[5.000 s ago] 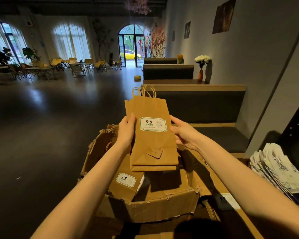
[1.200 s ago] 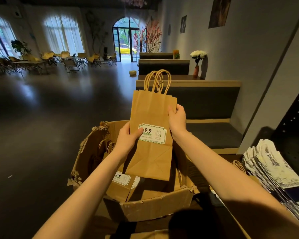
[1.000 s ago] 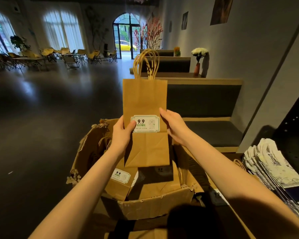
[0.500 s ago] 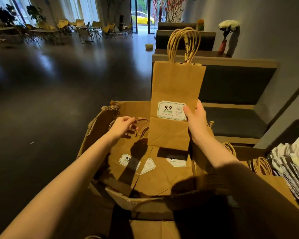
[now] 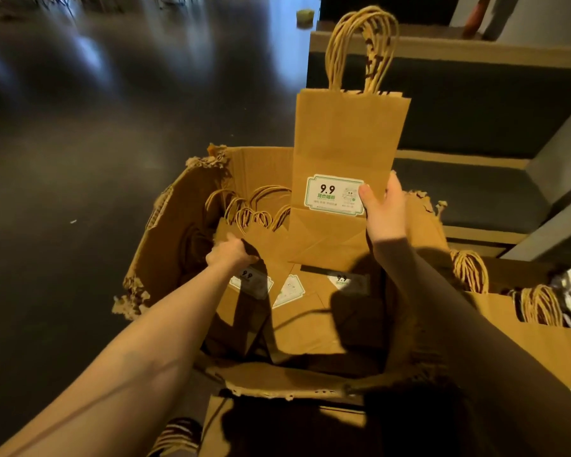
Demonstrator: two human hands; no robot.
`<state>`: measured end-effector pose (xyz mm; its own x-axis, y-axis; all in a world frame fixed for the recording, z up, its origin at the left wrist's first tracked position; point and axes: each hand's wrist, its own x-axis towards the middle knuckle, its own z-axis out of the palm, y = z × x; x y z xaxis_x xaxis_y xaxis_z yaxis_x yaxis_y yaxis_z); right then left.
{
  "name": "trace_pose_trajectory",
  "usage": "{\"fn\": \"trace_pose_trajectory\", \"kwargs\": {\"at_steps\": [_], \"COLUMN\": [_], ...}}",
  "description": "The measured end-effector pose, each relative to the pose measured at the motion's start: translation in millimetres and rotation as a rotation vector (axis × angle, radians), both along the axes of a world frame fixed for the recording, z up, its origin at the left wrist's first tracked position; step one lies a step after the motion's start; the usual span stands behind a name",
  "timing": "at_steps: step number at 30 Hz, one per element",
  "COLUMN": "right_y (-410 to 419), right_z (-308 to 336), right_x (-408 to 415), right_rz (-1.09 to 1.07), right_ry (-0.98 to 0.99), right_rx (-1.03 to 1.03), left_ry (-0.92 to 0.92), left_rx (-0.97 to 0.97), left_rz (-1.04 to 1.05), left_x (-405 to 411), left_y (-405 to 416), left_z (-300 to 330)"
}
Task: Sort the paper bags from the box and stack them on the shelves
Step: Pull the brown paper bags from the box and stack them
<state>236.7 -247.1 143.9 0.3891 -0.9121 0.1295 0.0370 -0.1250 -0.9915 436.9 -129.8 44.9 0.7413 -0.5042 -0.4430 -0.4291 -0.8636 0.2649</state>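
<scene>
Above the box [image 5: 178,225], right hand [image 5: 381,209] pinches upright bag [image 5: 343,150]; left hand [image 5: 233,252] grips another inside.

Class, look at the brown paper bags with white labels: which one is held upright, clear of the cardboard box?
The brown paper bag pinched by the right hand, handles up. The other bags lie flat inside the torn cardboard box.

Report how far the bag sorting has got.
Done: a few bags lie stacked right of the box. In hand: the right hand holds a bundle upright, while the left hand grips another bag inside the box. Left: more bags remain inside; no shelves in view.
</scene>
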Motion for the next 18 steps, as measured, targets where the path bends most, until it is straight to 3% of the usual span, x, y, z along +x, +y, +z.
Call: {"fn": "trace_pose_trajectory", "kwargs": {"at_steps": [8,18], "right_y": [-6,-9], "right_z": [-11,-21], "right_x": [-11,-21], "right_rz": [0.041,0.015], "right_ry": [-0.045,-0.002], "right_rx": [-0.098,-0.157], "left_ry": [-0.169,-0.183], "left_rx": [0.162,0.205], "left_rz": [-0.051,-0.004], "left_x": [-4,-8], "left_y": [-6,-6], "left_z": [-16,-18]}}
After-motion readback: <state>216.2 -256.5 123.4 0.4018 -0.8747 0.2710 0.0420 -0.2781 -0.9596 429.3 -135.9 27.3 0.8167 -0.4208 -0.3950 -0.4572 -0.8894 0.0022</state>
